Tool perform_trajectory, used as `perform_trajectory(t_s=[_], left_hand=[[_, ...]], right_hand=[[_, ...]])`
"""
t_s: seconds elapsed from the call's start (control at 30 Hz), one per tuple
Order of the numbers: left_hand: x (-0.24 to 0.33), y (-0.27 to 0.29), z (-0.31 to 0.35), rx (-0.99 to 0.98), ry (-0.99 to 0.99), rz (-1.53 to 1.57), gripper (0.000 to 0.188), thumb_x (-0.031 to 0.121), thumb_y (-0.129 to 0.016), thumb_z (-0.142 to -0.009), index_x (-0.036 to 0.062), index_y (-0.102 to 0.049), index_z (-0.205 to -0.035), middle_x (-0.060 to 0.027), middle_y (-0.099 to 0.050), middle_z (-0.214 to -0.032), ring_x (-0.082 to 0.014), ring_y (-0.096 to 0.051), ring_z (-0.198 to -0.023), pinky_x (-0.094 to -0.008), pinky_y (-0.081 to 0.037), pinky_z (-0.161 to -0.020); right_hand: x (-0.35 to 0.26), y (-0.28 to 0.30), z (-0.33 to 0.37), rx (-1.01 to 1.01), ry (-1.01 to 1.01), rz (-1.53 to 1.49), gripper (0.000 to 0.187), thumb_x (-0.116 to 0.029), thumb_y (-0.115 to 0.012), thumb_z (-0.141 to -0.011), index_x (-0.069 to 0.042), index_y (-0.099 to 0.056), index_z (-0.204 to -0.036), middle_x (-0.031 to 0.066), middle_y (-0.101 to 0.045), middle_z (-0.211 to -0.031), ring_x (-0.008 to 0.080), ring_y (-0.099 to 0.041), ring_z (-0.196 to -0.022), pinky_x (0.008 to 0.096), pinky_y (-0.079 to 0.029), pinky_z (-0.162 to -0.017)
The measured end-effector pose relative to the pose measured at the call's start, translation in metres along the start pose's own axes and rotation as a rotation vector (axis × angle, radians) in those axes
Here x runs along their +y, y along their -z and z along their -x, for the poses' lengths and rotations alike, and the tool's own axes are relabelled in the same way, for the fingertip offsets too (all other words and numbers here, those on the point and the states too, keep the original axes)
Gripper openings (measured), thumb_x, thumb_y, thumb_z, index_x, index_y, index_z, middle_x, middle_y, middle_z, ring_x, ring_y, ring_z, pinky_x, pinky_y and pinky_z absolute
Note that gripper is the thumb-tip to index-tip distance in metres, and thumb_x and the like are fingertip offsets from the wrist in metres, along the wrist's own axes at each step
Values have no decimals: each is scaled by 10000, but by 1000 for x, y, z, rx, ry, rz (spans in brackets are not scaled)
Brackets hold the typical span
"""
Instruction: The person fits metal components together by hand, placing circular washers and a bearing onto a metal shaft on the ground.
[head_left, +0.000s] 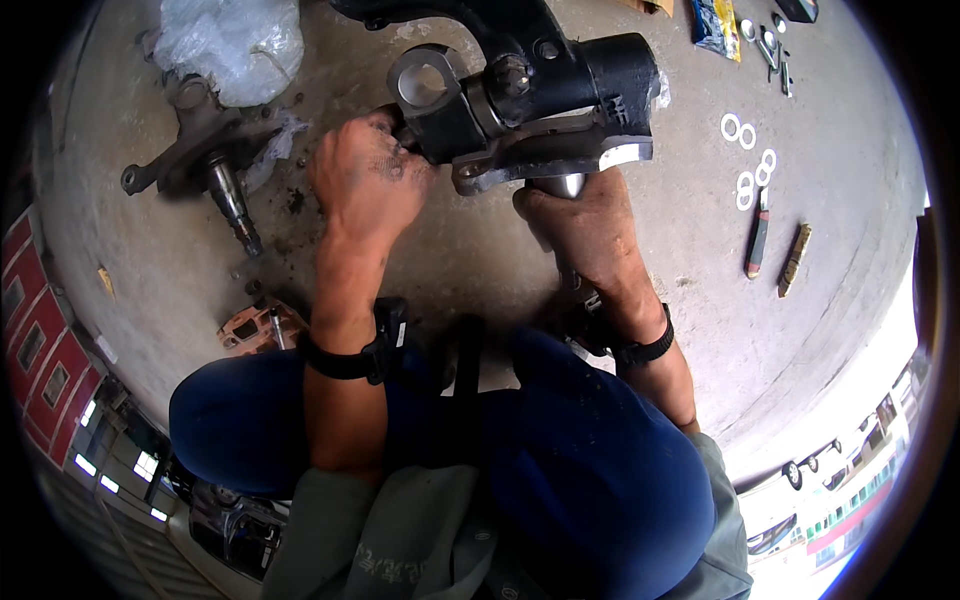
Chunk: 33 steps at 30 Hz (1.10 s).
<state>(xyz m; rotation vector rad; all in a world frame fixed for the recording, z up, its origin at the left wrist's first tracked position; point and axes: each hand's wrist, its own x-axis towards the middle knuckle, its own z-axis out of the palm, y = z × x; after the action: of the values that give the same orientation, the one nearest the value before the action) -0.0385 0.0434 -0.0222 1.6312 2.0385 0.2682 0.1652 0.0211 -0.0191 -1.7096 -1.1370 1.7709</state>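
Note:
A large black steering knuckle (pixel 545 90) stands in front of me at the top of the head view, with a bare-metal bored eye (pixel 424 80) at its left. My left hand (pixel 372 175) is closed on the knuckle's left side, below the eye; its fingertips are hidden behind the casting. My right hand (pixel 590 225) wraps round the shiny spindle (pixel 560 185) that comes out under the flange, and most of the spindle is hidden by the fingers. Both wrists carry black straps.
On the floor at left lies a worn, greasy knuckle (pixel 205 150) beside clear plastic wrap (pixel 235 45). At right are several white rings (pixel 740 132), a knife-like tool with a dark handle (pixel 758 240), a brownish stick (pixel 795 260), a blue-yellow packet (pixel 716 28) and small metal parts (pixel 770 50).

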Motion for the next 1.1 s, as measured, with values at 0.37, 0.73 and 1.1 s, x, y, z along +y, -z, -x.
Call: perform_trajectory(t_s=[0.37, 0.73, 1.1], left_hand=[[-14, 0, -6, -37, -19, -58, 177, 132, -688, -654, 8, -710, -778, -194, -683, -712, -415, -676, -730, -453, -554, -705], [-21, 32, -12, -368, -92, 230, 556, 450, -752, -765, -6, -718, -1081, -188, -723, -921, -311, -704, -936, -402, -535, -829], [40, 37, -14, -583, 106, 325, 922, 827, -627, -776, 34, -686, -1242, -176, -692, -1133, -298, -588, -1165, -424, -430, -1018]], right_hand=[[-5, -1, 3, -1, -34, 14, 262, -54, -686, -819, 15, -648, -1069, 61, -646, -745, 116, -606, -593, 270, -485, -513], [2, 2, -6, -36, -60, -19, 398, -47, -705, -813, -6, -610, -1198, 63, -676, -789, 111, -637, -624, 265, -524, -546], [26, 7, -6, -137, 136, -515, 291, -151, -717, -846, -12, -677, -1099, 48, -682, -893, 132, -613, -800, 278, -483, -705]])
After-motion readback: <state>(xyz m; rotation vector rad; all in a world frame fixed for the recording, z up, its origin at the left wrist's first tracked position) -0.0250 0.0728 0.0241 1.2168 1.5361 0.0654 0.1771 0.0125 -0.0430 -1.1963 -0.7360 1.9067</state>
